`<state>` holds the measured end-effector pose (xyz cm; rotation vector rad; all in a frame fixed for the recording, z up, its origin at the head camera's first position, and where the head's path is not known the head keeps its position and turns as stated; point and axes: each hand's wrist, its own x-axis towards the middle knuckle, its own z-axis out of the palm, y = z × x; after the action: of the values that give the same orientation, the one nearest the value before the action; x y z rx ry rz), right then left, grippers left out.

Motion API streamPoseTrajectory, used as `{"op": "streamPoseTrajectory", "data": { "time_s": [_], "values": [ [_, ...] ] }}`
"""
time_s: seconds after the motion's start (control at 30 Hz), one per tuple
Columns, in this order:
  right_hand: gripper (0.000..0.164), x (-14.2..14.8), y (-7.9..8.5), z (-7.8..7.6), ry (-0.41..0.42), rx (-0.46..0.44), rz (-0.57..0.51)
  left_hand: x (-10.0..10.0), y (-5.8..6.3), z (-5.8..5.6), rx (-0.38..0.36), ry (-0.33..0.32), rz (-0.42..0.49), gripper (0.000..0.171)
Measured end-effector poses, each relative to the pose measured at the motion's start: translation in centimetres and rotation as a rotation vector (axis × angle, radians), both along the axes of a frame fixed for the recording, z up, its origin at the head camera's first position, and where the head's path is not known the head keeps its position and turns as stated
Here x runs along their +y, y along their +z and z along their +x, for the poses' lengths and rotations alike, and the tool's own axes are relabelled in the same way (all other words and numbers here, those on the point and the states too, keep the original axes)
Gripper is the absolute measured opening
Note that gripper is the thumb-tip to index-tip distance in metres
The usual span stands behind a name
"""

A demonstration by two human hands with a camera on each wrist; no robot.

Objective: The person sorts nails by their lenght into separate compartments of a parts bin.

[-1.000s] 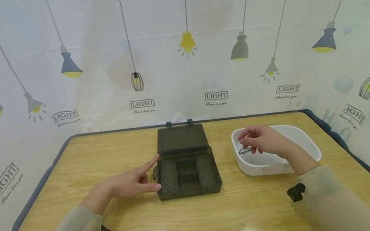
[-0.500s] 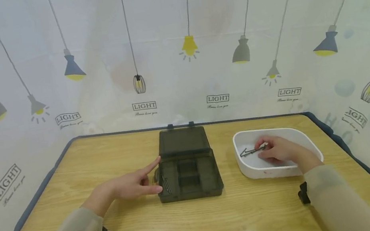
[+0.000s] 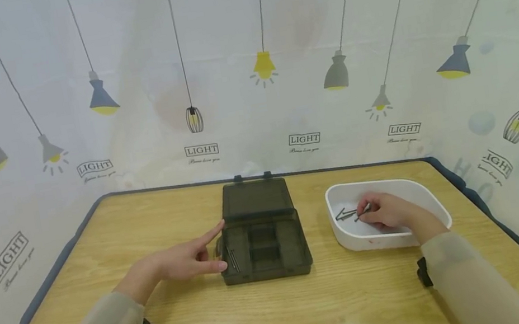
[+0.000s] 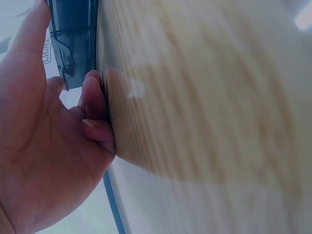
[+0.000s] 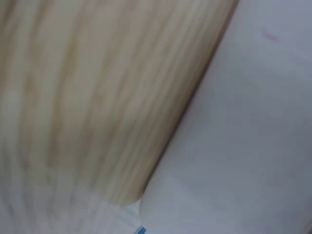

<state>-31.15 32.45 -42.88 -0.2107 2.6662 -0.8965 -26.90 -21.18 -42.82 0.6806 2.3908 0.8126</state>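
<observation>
A dark translucent plastic case [image 3: 292, 241] lies with its lid [image 3: 255, 196] raised at the back. My left hand [image 3: 178, 261] is at the case's left side, index finger and thumb stretched out to touch its edge; in the left wrist view, its other fingers bend near the tabletop. Thin dark screws [image 3: 234, 261] lie in the left compartment. Inside a white bin [image 3: 364, 243], my right hand [image 3: 389, 210] pinches a screw [image 3: 357, 219], mostly hidden by the fingers. Several more screws [image 3: 344, 214] lie beside it. The right wrist view shows only bin wall and table.
The wooden table [image 3: 283, 311] has a dark edge strip, with a white lamp-printed cloth [image 3: 250, 101] hanging behind. The case's middle is split by dividers [image 3: 262, 235]. The bin stands to the case's right, with a gap of tabletop between.
My right hand has dropped from above the bin's left part down into it, and its fingers have closed on a screw. The left hand stays at the case.
</observation>
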Motion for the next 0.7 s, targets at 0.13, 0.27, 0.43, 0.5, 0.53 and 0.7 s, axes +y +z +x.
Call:
{"op": "streamPoseTrajectory", "data": {
  "time_s": [0.13, 0.27, 0.43, 0.5, 0.53, 0.7],
  "values": [
    [0.011, -0.19, -0.16, -0.10, 0.025, 0.014, 0.011, -0.02, -0.03, 0.11, -0.002, 0.006, 0.000, 0.106],
    [0.009, -0.21, -0.28, -0.05, 0.035, 0.020, 0.014, 0.00, -0.01, 0.13, -0.008, 0.008, 0.008, 0.106],
    [0.008, -0.18, -0.40, -0.07, 0.040, 0.022, 0.036, 0.04, 0.08, 0.15, -0.022, 0.009, 0.015, 0.106],
    [0.007, -0.19, -0.36, -0.08, 0.044, 0.028, 0.043, 0.06, 0.14, 0.15, -0.023, 0.010, 0.014, 0.106],
    [0.007, -0.20, -0.33, -0.07, 0.047, 0.033, 0.043, 0.07, 0.16, 0.15, -0.022, 0.010, 0.015, 0.105],
    [0.007, -0.16, -0.45, -0.14, 0.065, 0.044, 0.052, 0.06, 0.16, 0.09, -0.017, 0.010, 0.010, 0.105]
  ]
}}
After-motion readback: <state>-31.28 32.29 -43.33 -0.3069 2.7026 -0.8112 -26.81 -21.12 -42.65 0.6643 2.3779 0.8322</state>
